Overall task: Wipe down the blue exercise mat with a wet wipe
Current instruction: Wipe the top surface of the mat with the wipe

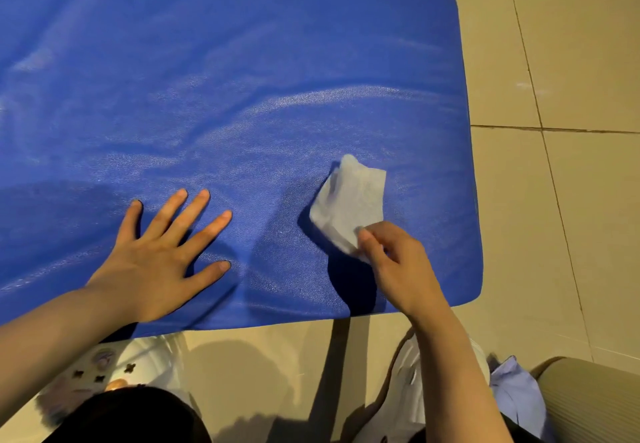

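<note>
Knees and white shoes [149,356] sit nearest, on the beige tiled floor [571,200] at the mat's near edge. Just beyond, the left hand [152,262] lies flat with fingers spread on the blue exercise mat [207,79]. Beside it, the right hand [398,266] pinches a crumpled wet wipe [349,200] against the mat near its right edge. Farther off, pale streaks cross the mat.

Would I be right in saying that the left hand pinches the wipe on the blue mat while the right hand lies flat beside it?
Not quite: the hands are swapped. In the head view, the right hand pinches the wipe on the blue mat, while the left hand lies flat beside it.
</note>
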